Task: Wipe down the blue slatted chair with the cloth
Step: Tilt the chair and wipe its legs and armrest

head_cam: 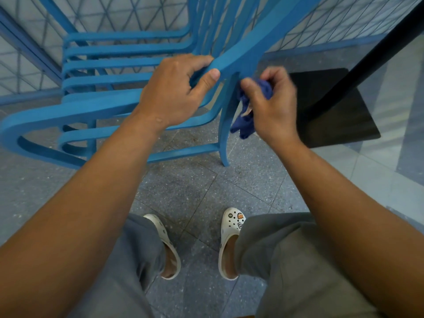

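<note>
**poster1:** Head cam only on this one, 1 view, looking down past both arms. Count so far: 1 blue slatted chair (128,104), 1 cloth (246,111), 2 hands on the job. The chair sits on the speckled grey floor (183,191) right in front of the person, with its slats running left across the shot and 1 curved leg (226,134) coming down to the tiles just ahead of the feet.

**poster2:** What are the hands doing?

**poster1:** The left hand (174,90) grips a blue rail of the chair up near the middle, fingers curled over the top and thumb (210,78) pressed on the near side, so it's clamped on the frame. The right hand (271,104) has its fingers bunched tight round the cloth, a dark blue crumpled wad, held against the chair where the leg meets the rail. A loose tail of cloth hangs below the fist, just beside the leg.

**poster2:** How many slats?

**poster1:** I count about 6 horizontal ones stacked on the left; the ones further up get cut off by the frame edge, so can't tell the total.

**poster2:** Anything else around?

**poster1:** 2 white clogs (230,242) with little charms, grey trousers (286,260), a blue mesh fence (137,14) behind the chair, and 1 black table base plate (339,115) with its 1 black post (367,58) on the right, near the right hand.
</note>
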Demonstrator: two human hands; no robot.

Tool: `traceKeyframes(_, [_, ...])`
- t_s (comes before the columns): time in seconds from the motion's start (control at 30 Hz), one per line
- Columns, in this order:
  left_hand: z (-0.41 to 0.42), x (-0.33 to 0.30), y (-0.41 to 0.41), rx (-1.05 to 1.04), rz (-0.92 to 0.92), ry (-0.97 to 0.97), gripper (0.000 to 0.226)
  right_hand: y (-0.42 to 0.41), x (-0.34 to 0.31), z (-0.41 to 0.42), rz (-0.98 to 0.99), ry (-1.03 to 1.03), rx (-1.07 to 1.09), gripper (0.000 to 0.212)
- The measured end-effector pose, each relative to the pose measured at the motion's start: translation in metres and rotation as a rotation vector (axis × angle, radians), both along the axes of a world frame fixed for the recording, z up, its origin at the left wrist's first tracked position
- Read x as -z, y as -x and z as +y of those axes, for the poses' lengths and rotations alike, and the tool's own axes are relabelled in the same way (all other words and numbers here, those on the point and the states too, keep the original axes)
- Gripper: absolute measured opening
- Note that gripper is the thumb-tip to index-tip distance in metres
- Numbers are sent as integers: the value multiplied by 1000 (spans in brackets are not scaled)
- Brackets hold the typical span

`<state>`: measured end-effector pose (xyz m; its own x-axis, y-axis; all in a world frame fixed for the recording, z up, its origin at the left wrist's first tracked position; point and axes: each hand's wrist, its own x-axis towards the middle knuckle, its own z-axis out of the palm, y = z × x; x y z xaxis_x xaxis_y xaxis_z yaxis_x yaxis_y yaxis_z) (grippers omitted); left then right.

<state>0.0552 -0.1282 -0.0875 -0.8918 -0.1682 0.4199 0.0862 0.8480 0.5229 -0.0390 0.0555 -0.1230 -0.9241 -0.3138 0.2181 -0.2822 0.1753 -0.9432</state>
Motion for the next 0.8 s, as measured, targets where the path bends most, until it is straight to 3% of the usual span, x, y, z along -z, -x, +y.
traceKeyframes(0.13, [-2,2,1,5,-16,13,33,-7,28,3,-98,-229,-74,28])
traceKeyframes(0.3, [-4,4,1,10,-34,32,34,-2,-10,-3,-21,27,20,26])
traceKeyframes(0.57, [-3,1,0,9,-30,16,36,-29,19,-10,-129,-81,4,26])
traceKeyframes(0.8, [0,-2,-2,25,-42,-6,30,-25,-27,-20,52,168,80,29])
